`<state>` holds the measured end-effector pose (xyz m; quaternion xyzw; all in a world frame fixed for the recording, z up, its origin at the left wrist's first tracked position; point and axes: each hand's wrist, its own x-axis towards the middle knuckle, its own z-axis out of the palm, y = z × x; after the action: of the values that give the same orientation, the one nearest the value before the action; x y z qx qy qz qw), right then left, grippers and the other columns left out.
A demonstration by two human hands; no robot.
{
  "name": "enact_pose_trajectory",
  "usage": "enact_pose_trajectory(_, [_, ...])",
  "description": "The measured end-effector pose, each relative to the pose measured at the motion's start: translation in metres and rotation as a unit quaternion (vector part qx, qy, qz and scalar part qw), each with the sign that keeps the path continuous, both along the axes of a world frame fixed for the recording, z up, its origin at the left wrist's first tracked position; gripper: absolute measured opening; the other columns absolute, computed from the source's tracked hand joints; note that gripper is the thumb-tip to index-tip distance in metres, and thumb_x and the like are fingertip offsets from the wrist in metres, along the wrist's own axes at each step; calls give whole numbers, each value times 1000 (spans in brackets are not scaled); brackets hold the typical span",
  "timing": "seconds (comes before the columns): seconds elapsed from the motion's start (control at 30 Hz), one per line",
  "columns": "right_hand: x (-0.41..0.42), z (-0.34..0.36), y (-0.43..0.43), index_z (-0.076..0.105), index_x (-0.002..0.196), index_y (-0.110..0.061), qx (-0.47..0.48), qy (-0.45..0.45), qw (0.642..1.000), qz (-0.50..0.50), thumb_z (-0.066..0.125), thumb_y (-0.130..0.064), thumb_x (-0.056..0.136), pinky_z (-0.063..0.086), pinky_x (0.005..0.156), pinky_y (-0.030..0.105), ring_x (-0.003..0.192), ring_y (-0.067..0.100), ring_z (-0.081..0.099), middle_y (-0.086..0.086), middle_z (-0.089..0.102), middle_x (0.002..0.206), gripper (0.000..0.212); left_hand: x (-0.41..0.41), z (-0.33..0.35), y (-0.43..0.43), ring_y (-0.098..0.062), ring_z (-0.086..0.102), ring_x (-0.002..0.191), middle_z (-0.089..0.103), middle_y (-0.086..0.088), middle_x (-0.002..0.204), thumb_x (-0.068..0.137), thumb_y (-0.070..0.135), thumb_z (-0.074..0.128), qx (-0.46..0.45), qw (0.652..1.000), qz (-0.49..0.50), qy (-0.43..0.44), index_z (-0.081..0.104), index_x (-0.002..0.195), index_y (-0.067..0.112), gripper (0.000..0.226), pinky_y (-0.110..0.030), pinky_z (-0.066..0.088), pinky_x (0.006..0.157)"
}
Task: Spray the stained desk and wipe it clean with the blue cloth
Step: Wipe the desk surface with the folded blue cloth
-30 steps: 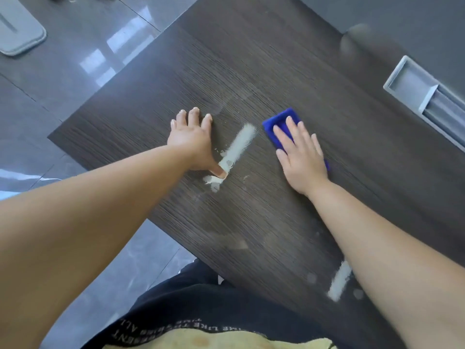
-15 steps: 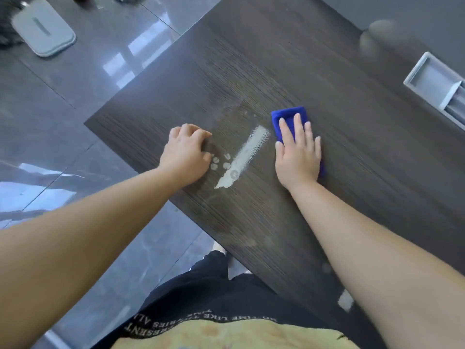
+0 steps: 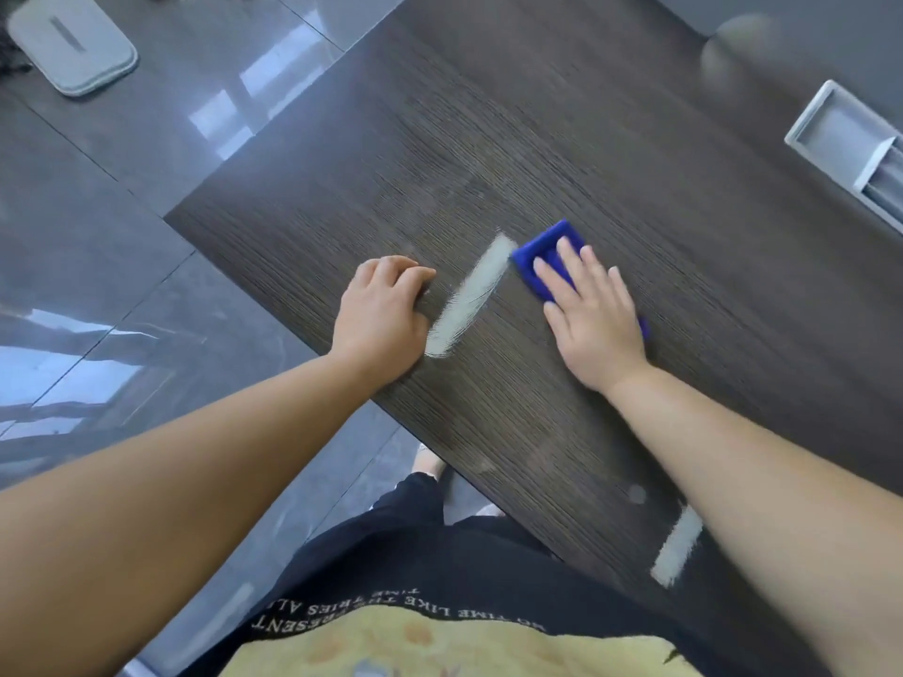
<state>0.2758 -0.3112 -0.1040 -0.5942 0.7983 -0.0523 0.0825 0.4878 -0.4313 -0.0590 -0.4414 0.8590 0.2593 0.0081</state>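
Two hands rested on the dark wood desk (image 3: pixel 586 139), one on either side of the long pale streak (image 3: pixel 469 295).

Right hand (image 3: pixel 593 315): lay flat with fingers straight and slightly spread, pressing the blue cloth (image 3: pixel 542 256) onto the desk just right of the streak. The cloth's far corner almost touched the streak's far end. Cloth showed beyond the fingertips, and a sliver showed at the outer edge of the palm.

Left hand (image 3: pixel 381 310): sat just left of the streak with fingers curled under into a loose fist, holding nothing. Its heel was at the streak's near end.

A second, shorter pale streak (image 3: pixel 679 544) lay well nearer the person than the first, beside the right forearm. A grey recessed tray (image 3: pixel 840 139) was set into the desk far right of the long streak. A flat grey pad (image 3: pixel 73 46) lay on the glossy floor far to its left.
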Motion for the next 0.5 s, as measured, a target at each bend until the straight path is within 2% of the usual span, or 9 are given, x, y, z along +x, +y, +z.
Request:
enact_pose_trajectory(0.07, [37,-1,-16,30,146,-24,2,15,991,-137,27,-36,94,17,112,53,142,33,21,9,21,156,54,-1,-2,3,-26,27,133,44,-5,139,85,7,48,-7,1000,7,1,49,135,15,51,-32,23,110])
enact_pose_trajectory(0.1, [59,-2,-20,30,146,-23,-3,23,989,-143,27,-37,94,18,111,53,141,34,22,10,22,155,54,-1,-2,3,-27,27,133,44,-5,139,85,7,49,-9,1000,11,4,49,134,15,50,-33,23,110])
enact_pose_trajectory(0.13, [79,-3,-17,33,145,-23,-14,19,993,-112,27,-37,94,20,110,53,140,34,25,10,25,154,54,-2,-1,4,-27,27,134,44,-6,139,85,7,49,-7,1000,15,8,49,134,14,49,-34,24,110])
enact_pose_trajectory(0.2, [104,-4,7,37,143,-25,-18,4,999,33,30,-36,95,21,111,51,140,33,27,9,29,153,50,-3,1,7,-26,26,135,43,-6,141,87,7,49,-7,1000,12,9,48,134,14,48,-35,25,110])
enact_pose_trajectory(0.3, [84,2,61,39,141,-31,6,-25,975,222,34,-35,98,16,115,46,141,28,25,4,30,153,44,-2,2,18,-29,30,134,45,-9,139,85,4,50,-17,999,-41,14,51,132,11,47,-38,29,109])
enact_pose_trajectory(0.37, [45,1,90,40,139,-32,-7,-22,968,251,31,-35,100,17,115,45,141,25,26,2,31,151,40,-4,2,31,-36,37,129,50,-12,133,79,3,52,-21,996,-84,19,56,127,8,48,-42,33,105])
enact_pose_trajectory(0.43, [8,1,108,38,140,-31,-13,-14,989,147,28,-35,100,21,112,48,139,26,27,3,31,150,41,-10,2,47,-39,40,126,52,-14,131,75,3,53,-20,994,-103,22,57,124,6,50,-45,35,104])
enact_pose_trajectory(0.5, [-4,1,106,37,142,-26,-15,-14,998,-55,27,-34,97,24,110,55,139,31,27,7,30,152,47,-19,3,61,-33,31,132,44,-9,139,79,5,54,0,995,-100,5,50,131,10,52,-39,27,109])
